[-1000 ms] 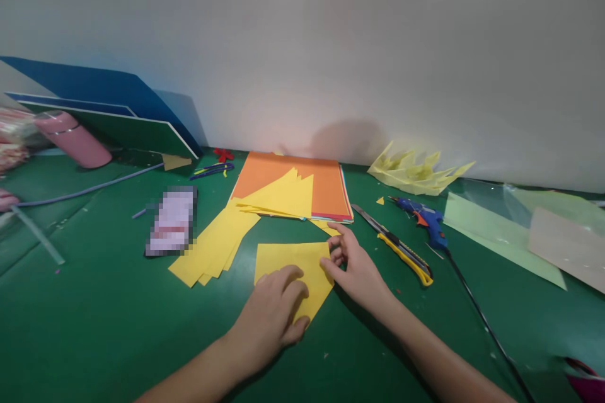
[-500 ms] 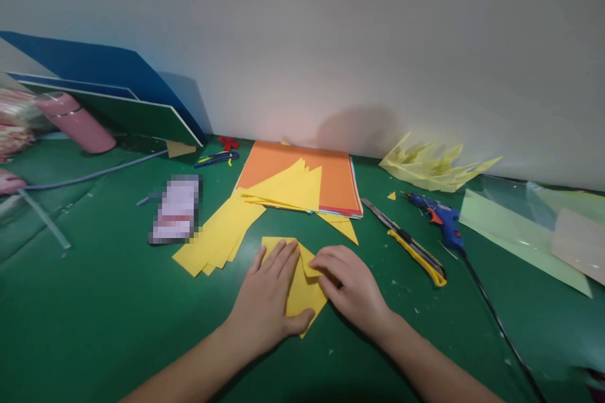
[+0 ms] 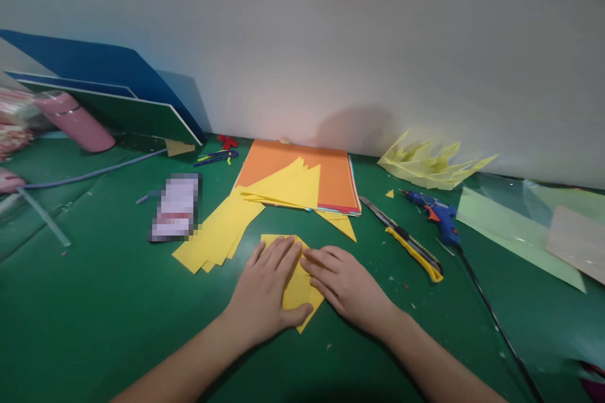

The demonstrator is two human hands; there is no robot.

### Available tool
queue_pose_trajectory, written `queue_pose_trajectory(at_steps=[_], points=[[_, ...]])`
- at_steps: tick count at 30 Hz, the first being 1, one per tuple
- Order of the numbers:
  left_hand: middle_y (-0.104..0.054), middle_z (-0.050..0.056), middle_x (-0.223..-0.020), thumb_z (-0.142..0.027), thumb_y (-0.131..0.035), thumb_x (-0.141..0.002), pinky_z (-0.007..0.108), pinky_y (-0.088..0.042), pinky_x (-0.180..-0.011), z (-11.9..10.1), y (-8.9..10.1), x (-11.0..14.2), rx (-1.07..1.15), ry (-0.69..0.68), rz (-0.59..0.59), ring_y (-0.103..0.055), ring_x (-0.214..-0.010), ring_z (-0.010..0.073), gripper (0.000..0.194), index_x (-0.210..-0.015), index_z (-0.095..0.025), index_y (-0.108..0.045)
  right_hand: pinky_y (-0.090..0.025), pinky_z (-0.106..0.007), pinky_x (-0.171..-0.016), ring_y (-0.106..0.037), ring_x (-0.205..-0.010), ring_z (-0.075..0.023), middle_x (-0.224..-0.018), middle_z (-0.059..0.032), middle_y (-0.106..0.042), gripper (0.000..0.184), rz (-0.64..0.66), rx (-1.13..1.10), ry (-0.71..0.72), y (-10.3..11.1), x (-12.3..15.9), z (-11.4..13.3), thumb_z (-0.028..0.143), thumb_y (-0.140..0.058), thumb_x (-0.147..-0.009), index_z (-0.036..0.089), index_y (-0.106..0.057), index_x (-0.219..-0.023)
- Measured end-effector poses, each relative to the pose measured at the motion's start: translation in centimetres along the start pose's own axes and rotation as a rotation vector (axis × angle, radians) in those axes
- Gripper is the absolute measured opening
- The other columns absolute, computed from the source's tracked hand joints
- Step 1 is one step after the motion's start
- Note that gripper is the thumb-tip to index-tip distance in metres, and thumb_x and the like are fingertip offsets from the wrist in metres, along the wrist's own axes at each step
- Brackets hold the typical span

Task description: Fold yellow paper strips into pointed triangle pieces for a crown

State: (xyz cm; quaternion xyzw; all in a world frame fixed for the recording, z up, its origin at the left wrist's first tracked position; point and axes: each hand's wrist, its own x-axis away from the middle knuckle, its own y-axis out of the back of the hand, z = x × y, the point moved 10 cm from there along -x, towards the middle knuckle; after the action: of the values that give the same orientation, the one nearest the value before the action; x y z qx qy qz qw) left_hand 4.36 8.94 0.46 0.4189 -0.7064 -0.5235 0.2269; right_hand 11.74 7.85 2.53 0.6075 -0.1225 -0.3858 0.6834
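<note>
A folded yellow paper (image 3: 299, 290) lies on the green table (image 3: 113, 315) in front of me. My left hand (image 3: 265, 293) lies flat on its left half, fingers stretched out and together. My right hand (image 3: 343, 283) rests flat on its right half, fingers pointing left and touching the left hand's fingertips. Both hands press the paper down. Only the paper's middle strip and lower corner show between them.
A pile of yellow paper pieces (image 3: 217, 236) lies to the left. An orange sheet stack (image 3: 331, 179) with yellow triangles sits behind. A yellow utility knife (image 3: 409, 245), a blue glue gun (image 3: 437, 214) with its cord, and a phone (image 3: 176, 206) lie around.
My right hand folded the paper's right corner over to the left, and it now lies flat on the fold. My left hand opened from curled to flat.
</note>
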Motion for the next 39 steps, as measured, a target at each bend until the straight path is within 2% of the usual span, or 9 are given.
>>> queue_pose_trajectory(at_steps=[4, 10, 15, 23, 30, 39], points=[[-0.042, 0.014, -0.142, -0.046, -0.063, -0.071, 0.055, -0.023, -0.109, -0.1, 0.2, -0.2, -0.016, -0.004, 0.023, -0.037, -0.130, 0.0340, 0.072, -0.134, -0.017, -0.043, -0.050, -0.043, -0.089, -0.057, -0.099, -0.0246, -0.118, -0.0133, -0.064, 0.033, 0.023, 0.000, 0.015, 0.1, -0.1, 0.1, 0.018, -0.041, -0.093, 0.010, -0.061, -0.119], [-0.039, 0.012, -0.146, -0.050, -0.059, -0.074, 0.056, -0.022, -0.109, -0.1, -0.2, -0.2, -0.038, -0.001, 0.101, -0.034, -0.132, 0.0351, 0.075, -0.138, -0.015, -0.041, -0.051, -0.043, -0.089, -0.056, -0.098, -0.0251, -0.123, -0.0120, -0.062, 0.035, 0.035, 0.021, 0.022, -0.1, 0.1, 0.0, 0.019, -0.039, -0.095, 0.010, -0.061, -0.119], [-0.034, 0.011, -0.148, -0.051, -0.058, -0.074, 0.054, -0.023, -0.108, -0.2, -0.1, -0.2, -0.056, -0.012, 0.093, -0.034, -0.132, 0.0346, 0.074, -0.137, -0.016, -0.041, -0.051, -0.042, -0.090, -0.056, -0.100, -0.0251, -0.123, -0.0120, -0.062, 0.034, 0.041, 0.035, 0.032, 0.0, 0.1, 0.1, 0.019, -0.039, -0.095, 0.009, -0.062, -0.118], [-0.037, 0.007, -0.147, -0.055, -0.054, -0.076, 0.048, -0.020, -0.110, -0.1, -0.3, -0.3, -0.108, 0.009, 0.133, -0.034, -0.133, 0.0319, 0.074, -0.139, -0.018, -0.040, -0.053, -0.041, -0.086, -0.056, -0.096, -0.0241, -0.120, -0.0131, -0.063, 0.032, 0.003, 0.081, 0.047, 0.4, 0.1, 0.4, 0.018, -0.043, -0.093, 0.009, -0.063, -0.116], [-0.043, 0.005, -0.144, -0.061, -0.054, -0.073, 0.045, -0.024, -0.106, -0.2, 0.7, -0.6, -0.067, -0.018, 0.058, -0.038, -0.128, 0.0313, 0.074, -0.134, -0.021, -0.046, -0.053, -0.041, -0.085, -0.055, -0.095, -0.0247, -0.119, -0.0134, -0.063, 0.032, 0.008, 0.114, 0.049, 0.4, 0.1, 0.5, 0.018, -0.041, -0.093, 0.009, -0.063, -0.116], [-0.044, 0.005, -0.143, -0.059, -0.058, -0.070, 0.046, -0.024, -0.104, -0.2, 0.8, -0.8, -0.035, -0.015, 0.067, -0.040, -0.126, 0.0318, 0.073, -0.131, -0.021, -0.048, -0.051, -0.039, -0.083, -0.053, -0.091, -0.0237, -0.117, -0.0132, -0.064, 0.033, 0.021, 0.116, 0.046, 0.4, 0.0, 0.5, 0.019, -0.041, -0.094, 0.010, -0.063, -0.116]])
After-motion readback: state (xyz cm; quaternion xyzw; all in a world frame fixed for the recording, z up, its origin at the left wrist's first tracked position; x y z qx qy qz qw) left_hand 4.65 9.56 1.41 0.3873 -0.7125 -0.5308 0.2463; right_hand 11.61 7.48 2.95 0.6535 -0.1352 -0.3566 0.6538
